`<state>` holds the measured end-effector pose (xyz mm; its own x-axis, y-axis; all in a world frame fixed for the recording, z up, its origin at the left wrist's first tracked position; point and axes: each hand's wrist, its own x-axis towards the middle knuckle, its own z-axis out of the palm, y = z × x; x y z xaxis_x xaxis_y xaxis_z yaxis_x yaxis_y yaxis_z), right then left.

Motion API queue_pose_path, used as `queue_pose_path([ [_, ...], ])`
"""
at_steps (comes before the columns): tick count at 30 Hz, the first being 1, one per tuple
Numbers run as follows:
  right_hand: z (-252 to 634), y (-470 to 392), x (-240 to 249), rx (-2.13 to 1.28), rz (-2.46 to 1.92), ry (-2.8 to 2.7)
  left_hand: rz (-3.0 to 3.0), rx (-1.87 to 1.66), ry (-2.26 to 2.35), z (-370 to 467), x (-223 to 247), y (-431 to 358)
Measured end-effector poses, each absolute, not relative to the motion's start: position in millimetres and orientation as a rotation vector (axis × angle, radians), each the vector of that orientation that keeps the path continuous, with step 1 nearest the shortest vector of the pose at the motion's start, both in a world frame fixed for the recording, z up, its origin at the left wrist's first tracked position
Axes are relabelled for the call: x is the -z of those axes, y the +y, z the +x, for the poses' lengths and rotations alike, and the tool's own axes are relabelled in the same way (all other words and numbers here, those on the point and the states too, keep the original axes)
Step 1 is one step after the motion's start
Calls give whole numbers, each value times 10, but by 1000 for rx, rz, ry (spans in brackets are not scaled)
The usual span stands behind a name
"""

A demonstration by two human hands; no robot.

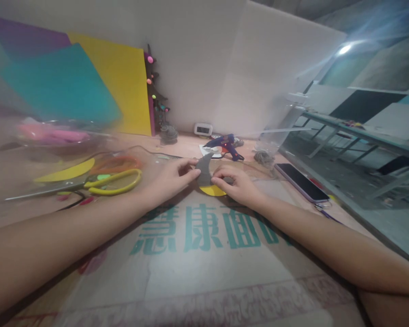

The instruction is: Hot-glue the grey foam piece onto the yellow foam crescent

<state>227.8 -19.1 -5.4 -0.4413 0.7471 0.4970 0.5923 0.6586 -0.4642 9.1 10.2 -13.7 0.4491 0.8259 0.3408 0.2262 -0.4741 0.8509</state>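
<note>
A curved grey piece [204, 169] with a pointed top lies over a yellow piece [212, 190] whose rounded lower edge shows. My left hand [180, 175] pinches the grey piece's left edge between thumb and fingers. On the other side, my right hand [236, 181] has its fingers bent and pressed together at the lower right edge, where grey and yellow meet. Both hands rest low over the printed sheet [204, 268] with green characters. Behind them a dark blue glue gun [225, 144] lies with a small red light showing.
Yellow-handled scissors [112, 182], orange handles [122, 163] and a yellow curved cutout [70, 171] lie left. A phone [303, 182] lies right, grey yarn [264, 158] nearby. Behind stand a small clock [203, 129], coloured sheets [117, 84] and a white board [259, 68].
</note>
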Motion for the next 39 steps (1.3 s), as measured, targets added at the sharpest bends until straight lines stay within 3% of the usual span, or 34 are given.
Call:
queue_pose_path([
  [39, 2277, -204, 38, -320, -1026, -2202, 1973, -927, 946, 78, 136, 94],
])
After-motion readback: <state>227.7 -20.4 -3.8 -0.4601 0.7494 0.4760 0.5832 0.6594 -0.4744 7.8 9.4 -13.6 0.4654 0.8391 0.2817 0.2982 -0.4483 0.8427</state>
